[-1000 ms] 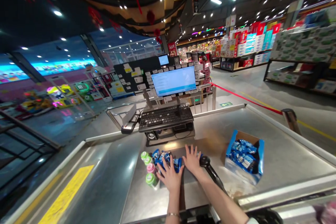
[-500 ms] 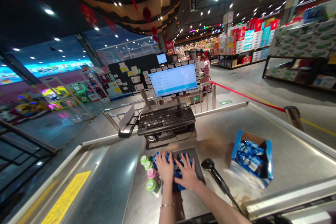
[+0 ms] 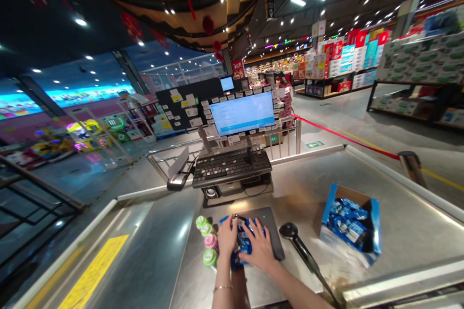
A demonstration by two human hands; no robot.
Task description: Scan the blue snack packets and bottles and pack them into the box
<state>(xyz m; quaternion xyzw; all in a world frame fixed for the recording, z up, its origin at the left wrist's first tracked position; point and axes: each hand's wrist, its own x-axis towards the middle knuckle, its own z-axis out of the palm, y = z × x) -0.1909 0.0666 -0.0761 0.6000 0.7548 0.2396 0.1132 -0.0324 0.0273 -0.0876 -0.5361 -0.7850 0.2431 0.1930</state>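
Blue shiny packets (image 3: pixel 243 243) lie in a heap on a dark flat pad (image 3: pixel 274 236) set in the metal counter. My left hand (image 3: pixel 227 236) rests on the left side of the heap, fingers stretched out. On the right side lies my right hand (image 3: pixel 258 245), its fingers spread over the packets. Both hands cover part of the heap. Just left of my left hand stands a row of small bottles with green lids, among them a green-lidded bottle (image 3: pixel 210 257) and a pink-lidded bottle (image 3: pixel 210 240).
A black handheld scanner (image 3: pixel 302 249) lies right of the pad. Farther right stands an open box (image 3: pixel 350 246) with more blue packets. Behind the pad are a keyboard (image 3: pixel 232 166) and a lit monitor (image 3: pixel 242 112). A yellow strip (image 3: pixel 94 270) marks the left counter.
My left hand has shifted slightly down and left on the packets, leaving more of the heap showing between the hands. My right hand stays spread on it. The camera view has tilted a little.
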